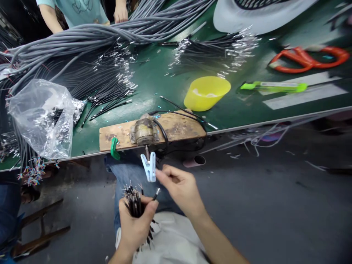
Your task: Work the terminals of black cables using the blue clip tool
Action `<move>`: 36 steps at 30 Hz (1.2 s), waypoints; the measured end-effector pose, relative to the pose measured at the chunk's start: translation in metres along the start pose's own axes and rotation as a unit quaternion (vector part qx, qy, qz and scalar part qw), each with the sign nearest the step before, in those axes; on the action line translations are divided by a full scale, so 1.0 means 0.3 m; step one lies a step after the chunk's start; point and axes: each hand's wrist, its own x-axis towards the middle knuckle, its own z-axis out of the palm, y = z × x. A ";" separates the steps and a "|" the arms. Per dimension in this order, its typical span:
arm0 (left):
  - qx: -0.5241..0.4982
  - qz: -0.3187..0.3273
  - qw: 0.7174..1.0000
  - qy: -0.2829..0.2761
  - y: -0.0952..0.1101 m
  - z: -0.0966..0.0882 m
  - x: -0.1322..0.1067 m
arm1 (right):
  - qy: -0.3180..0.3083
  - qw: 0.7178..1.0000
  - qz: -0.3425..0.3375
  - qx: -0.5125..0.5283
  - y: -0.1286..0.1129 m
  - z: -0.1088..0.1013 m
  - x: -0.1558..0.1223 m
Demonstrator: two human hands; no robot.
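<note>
My left hand point(136, 225) is closed round a bundle of short black cables point(134, 205) with stripped wire ends. One cable with a shiny tip point(156, 193) sticks out at its thumb. To the right, my right hand point(181, 190) has its thumb and fingers drawn together, fingertips at the edge of a light blue clothespin point(152, 170); what they pinch, if anything, is hidden. The clothespin hangs from the shaft of a small motor point(144, 132), fixed on a wooden board point(181, 126) at the table edge.
On the green table point(154, 80) lie black cable piles point(107, 80), thick grey cables point(90, 38), a plastic bag point(41, 117), a yellow cup point(206, 95), orange-handled scissors point(308, 60) and a green cutter point(275, 87). A green clamp point(114, 148) grips the board. Another person's hand point(121, 14) is beyond.
</note>
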 end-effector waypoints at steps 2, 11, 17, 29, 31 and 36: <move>-0.023 -0.013 1.000 0.010 -0.008 -0.003 0.002 | -0.056 0.998 0.016 0.030 -0.002 -0.028 0.007; -0.147 -0.094 0.983 -0.050 -0.027 0.023 0.015 | -0.136 0.943 0.099 0.286 0.022 0.050 -0.049; -0.228 -0.151 0.954 -0.126 -0.019 0.026 0.025 | -0.176 0.906 0.161 0.349 0.031 0.045 -0.040; -0.232 -0.103 0.960 -0.121 -0.017 0.036 0.035 | -0.059 0.987 -0.118 0.089 0.021 0.046 -0.045; -0.227 -0.107 0.961 -0.118 -0.017 0.039 0.038 | 0.030 0.965 -0.259 -0.010 0.038 0.050 -0.051; -0.200 -0.119 0.965 -0.118 -0.030 0.022 0.045 | 0.058 0.862 -0.476 -0.164 0.052 0.022 -0.032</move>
